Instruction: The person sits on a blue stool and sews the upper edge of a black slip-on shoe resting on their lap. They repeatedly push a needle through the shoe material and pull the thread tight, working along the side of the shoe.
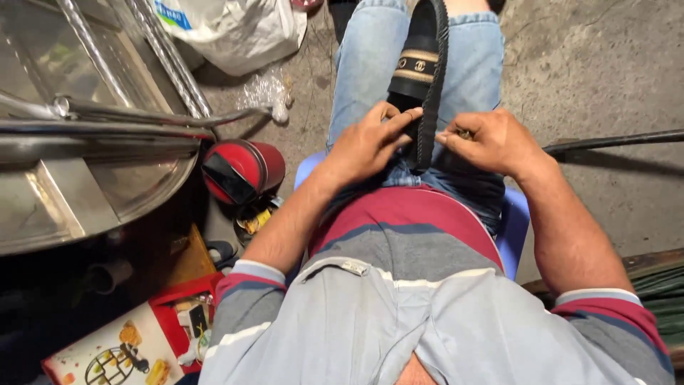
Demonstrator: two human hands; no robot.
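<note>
The person sits on a blue plastic stool [514,227], legs in blue jeans [370,64] stretched forward over the concrete floor [591,64]. The lap serves as the work surface, which keeps the item steady and close under the eyes.

A metal cabinet [85,164] with glass panes stands to the left, near the left arm. Beside it on the floor lie a white plastic bag [235,28], a red round tin [242,171] and, nearer the viewer, a red tray [164,321] of small items. A dark metal bar [613,140] extends to the right, behind the right wrist.

A black sandal [420,71] rests lengthwise between the thighs, turned on its edge so the sole rim faces up and can be reached by both hands.

The left hand [367,142] is bent at the wrist, fingers curled against the sandal's side, thumb and forefinger pressing the rim to hold it firm. The right hand [491,139] sits just beside the rim, fingers closed in a pinch on a small object, possibly a needle or awl; the view is too coarse to confirm. Both forearms angle inward from the elbows.
</note>
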